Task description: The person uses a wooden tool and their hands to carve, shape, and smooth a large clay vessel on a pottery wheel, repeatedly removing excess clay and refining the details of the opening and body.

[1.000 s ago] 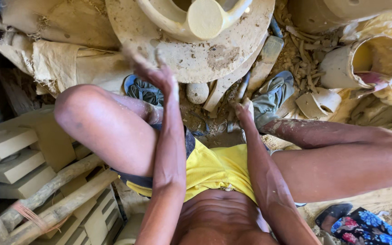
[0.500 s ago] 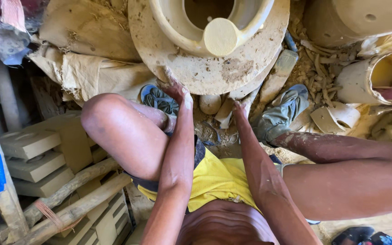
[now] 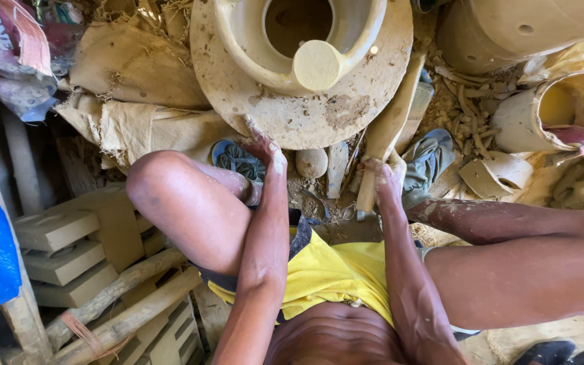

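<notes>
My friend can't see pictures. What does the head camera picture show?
Seen from above, a seated person in yellow shorts touches the edge of a round clay-covered wheel with the left hand and grips a long wooden stick with the right hand. A pale clay pot sits on the wheel, with more pots nearby.

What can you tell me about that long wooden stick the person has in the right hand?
The wooden paddle is a long, flat, pale strip smeared with dried clay. It stands tilted, its upper end leaning against the edge of the round clay-caked wheel, its lower end near the ground between the knees. The right hand grips it near the bottom. How it ends below the fingers is hard to tell.
</notes>
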